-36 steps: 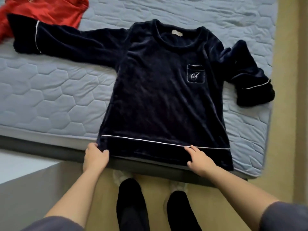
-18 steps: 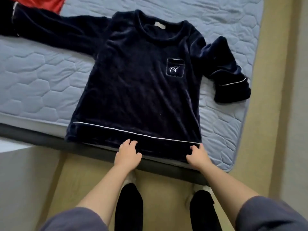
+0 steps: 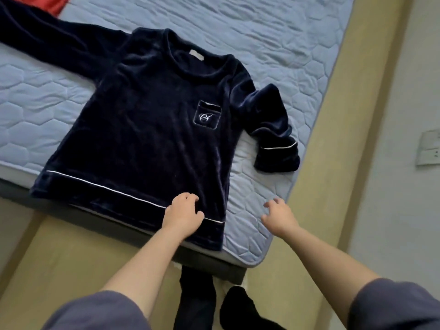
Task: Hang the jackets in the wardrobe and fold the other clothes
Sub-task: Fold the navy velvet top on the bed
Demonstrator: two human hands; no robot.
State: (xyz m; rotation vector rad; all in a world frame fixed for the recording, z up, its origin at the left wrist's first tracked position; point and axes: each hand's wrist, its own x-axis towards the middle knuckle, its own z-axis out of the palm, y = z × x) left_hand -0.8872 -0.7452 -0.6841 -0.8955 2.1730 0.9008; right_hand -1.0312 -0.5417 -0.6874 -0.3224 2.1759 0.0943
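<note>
Right hand (image 3: 278, 215) released the pullover (image 3: 147, 129), collar (image 3: 190, 60) pointing away.

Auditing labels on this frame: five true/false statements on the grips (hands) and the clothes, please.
1. The dark navy velvet long-sleeved top lies front up on the light blue quilted mattress. True.
2. The left grip rests on the top's hem. True.
3. The right grip pinches the hem. False: it is off the top, above bare mattress, holding nothing.
4. Both sleeves lie stretched straight. False: one sleeve is bunched up.
5. A red garment covers the top's collar. False: the red fabric garment lies at the far corner, beyond the outstretched sleeve.
</note>
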